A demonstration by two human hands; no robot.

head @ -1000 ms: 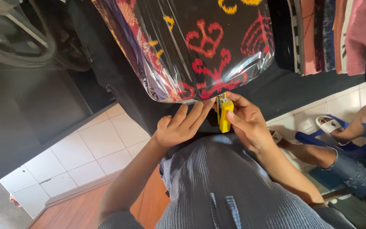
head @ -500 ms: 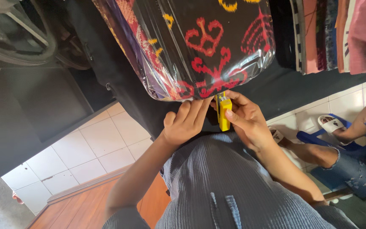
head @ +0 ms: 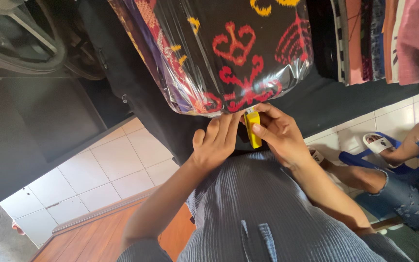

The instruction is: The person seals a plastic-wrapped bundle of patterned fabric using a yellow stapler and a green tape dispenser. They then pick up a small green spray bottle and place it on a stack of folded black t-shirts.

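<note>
My right hand (head: 278, 133) is closed around a small yellow stapler (head: 252, 128), its nose at the near edge of the clear plastic bag (head: 229, 53) just beyond my fingers. My left hand (head: 217, 140) holds nothing — fingers flat and together, pressing the bag's folded edge right beside the stapler. I judge this to be the sealing step; the next squeeze needs the fold kept tight and the nose square on it. Inside the bag lies folded dark cloth (head: 248, 39) with red and yellow woven motifs — the wrap glossy, crinkled at its rim.
</note>
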